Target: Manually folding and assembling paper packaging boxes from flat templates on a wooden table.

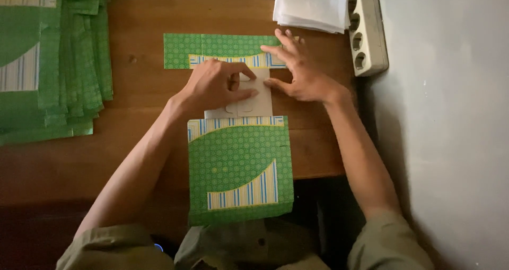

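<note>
— What do you have in view?

— I see a flat green patterned carton blank (239,164) lying on the wooden table (143,15), its near end hanging over the table's near edge. Its plain grey flaps (249,103) sit in the middle, between the big near panel and a far green strip (212,46).

— And the hands?

— My left hand (214,85) rests on the grey flaps, fingers curled, pressing the flap down with thumb and forefinger pinching its edge. My right hand (297,68) lies spread, fingers flat across the right end of the far strip.

— Anything around?

— A pile of matching green blanks (53,63) at far left, a stack of white sheets (313,5) at far right, and a white power strip (366,31) just beside it.
</note>
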